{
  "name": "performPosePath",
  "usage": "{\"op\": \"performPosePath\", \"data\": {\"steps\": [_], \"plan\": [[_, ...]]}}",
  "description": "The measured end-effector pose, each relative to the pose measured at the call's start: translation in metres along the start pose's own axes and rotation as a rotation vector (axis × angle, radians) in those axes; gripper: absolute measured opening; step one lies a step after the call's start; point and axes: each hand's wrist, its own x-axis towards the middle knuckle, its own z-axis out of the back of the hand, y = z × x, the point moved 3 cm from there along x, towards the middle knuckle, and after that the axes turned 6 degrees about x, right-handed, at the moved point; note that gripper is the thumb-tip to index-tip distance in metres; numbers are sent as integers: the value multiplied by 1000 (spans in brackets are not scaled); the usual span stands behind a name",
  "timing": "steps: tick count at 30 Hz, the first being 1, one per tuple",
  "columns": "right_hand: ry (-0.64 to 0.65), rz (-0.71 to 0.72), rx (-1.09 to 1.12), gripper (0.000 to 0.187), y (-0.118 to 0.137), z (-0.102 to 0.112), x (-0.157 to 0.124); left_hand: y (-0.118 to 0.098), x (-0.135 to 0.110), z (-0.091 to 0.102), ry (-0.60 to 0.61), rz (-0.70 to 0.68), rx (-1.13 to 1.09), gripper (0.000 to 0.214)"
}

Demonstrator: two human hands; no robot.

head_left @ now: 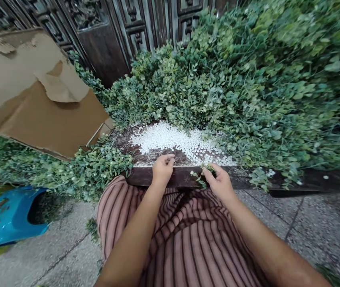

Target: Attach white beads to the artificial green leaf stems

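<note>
My right hand (219, 182) pinches a small artificial leaf sprig (201, 178) at the front edge of the dark wooden bench (154, 176). A white bead-like piece shows at the sprig's left tip. To its left, my left hand (162, 169) is closed, thumb and index finger together, over the bench edge; whatever lies between those fingertips is too small to make out. Just beyond both hands, a pile of small white round pieces (165, 137) spreads across the bench top, thinning out toward the right.
Heaped artificial greenery (217, 83) covers the back and right of the bench. More greenery (98, 163) lies at left, beneath a torn cardboard sheet (38, 91). A blue plastic stool (11, 215) stands on the tiled floor (65, 243). Behind rises a carved dark wooden panel (104, 48).
</note>
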Motion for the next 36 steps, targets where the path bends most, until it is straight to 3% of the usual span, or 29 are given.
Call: {"op": "performPosePath", "data": {"steps": [3, 7, 14, 18, 22, 26, 29, 36], "plan": [[-39, 89, -29, 26, -4, 2, 7, 4, 22, -3, -51, -25, 242, 17], [-17, 172, -103, 21, -3, 1, 7, 1, 34, -14, -77, -15, 356, 17], [10, 163, -115, 19, -3, 1, 4, -3, 41, -24, -45, -94, 517, 18], [28, 108, -51, 21, -4, 2, 7, 0, 40, -21, -61, -69, 243, 12], [46, -9, 102, 25, -3, 2, 6, -2, 17, -14, -54, 32, -19, 13], [99, -128, 229, 24, -1, -6, -4, -10, -26, -9, 75, 200, -427, 14], [162, -142, 230, 21, 6, -12, -11, -17, -52, -5, 172, 315, -639, 18], [208, -109, 185, 17, 27, -16, -16, -20, -70, -6, 273, 424, -871, 25]]}}
